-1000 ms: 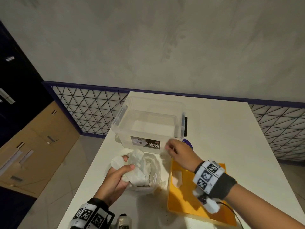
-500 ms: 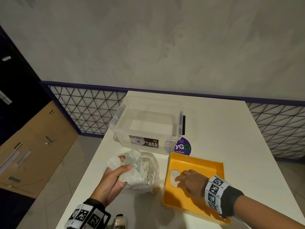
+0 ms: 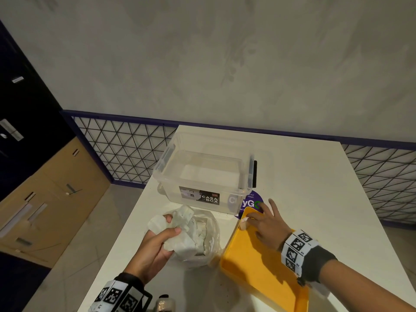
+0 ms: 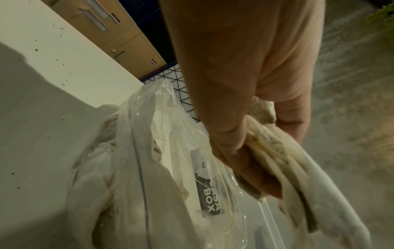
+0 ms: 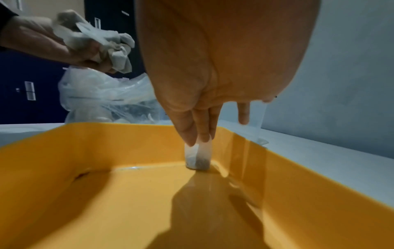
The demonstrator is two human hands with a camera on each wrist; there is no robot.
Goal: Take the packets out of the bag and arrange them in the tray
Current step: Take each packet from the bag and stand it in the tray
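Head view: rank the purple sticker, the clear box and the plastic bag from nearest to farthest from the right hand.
Measured from the right hand, which pinches a packet in the tray's far corner:
1. Purple sticker, on the table just beyond the fingertips.
2. Clear box, farther back and to the left.
3. Plastic bag, left of the tray, under the left hand.
Box and bag are nearly level.

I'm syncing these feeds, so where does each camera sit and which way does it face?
Head: looks down at the table, both hands and wristbands showing.
Left wrist: looks along the left hand, whose grip holds packets above the bag.
Right wrist: looks along the right hand into the tray.
All share the bag.
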